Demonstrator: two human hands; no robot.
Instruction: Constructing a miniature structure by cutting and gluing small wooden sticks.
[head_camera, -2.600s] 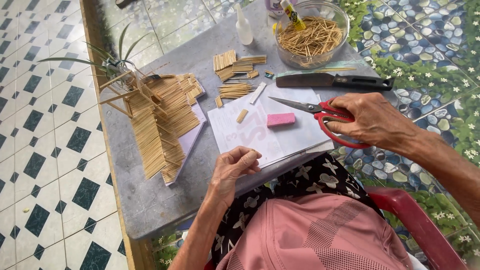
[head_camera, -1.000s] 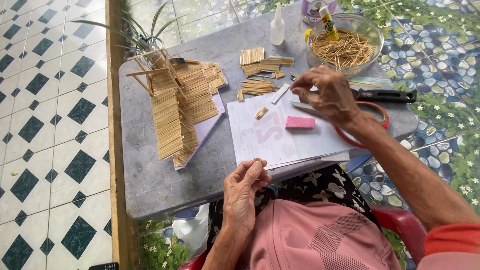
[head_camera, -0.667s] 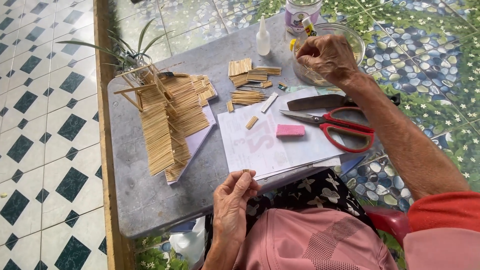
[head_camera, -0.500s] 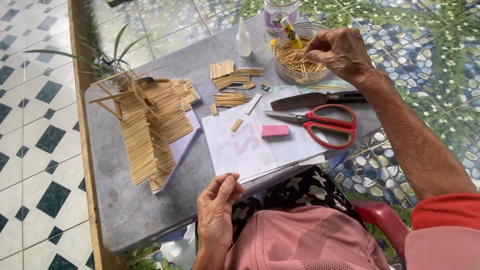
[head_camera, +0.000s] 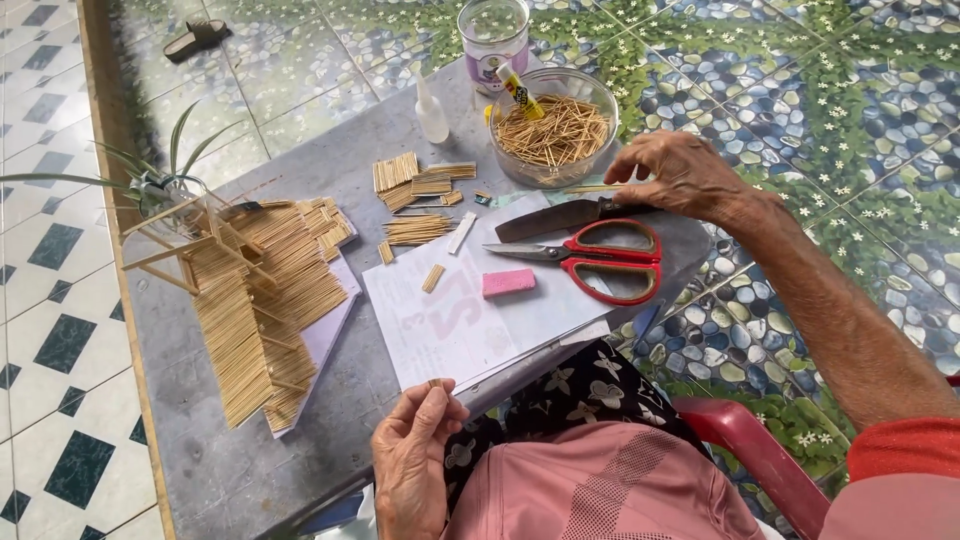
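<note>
Stone makes up the grey tabletop (head_camera: 330, 180) in front of us, and on its left half lies the largest piece, a sloped roof-like model of glued bamboo sticks (head_camera: 262, 300), resting on a white sheet. Near the front edge sits a stack of white printed paper (head_camera: 470, 320) with a pink rectangular eraser (head_camera: 508, 283) on it. To the right of that, close to the right edge, lie red-handled scissors (head_camera: 590, 262) and a dark-handled knife (head_camera: 560, 216). At the far right corner stands a clear round bowl of loose thin sticks (head_camera: 553, 135).

Our right hand (head_camera: 680, 175) hovers just beside the bowl's near rim, fingers curled; whether they pinch a stick we cannot tell. Our left hand (head_camera: 412, 455) sits at the front edge, thumb and forefinger closed on a tiny stub of stick (head_camera: 435, 383).

To pick well here, we judge it best to draw a single straight stick from the top of the pile, lifting it clear so that the others are not dragged over the rim.
</note>
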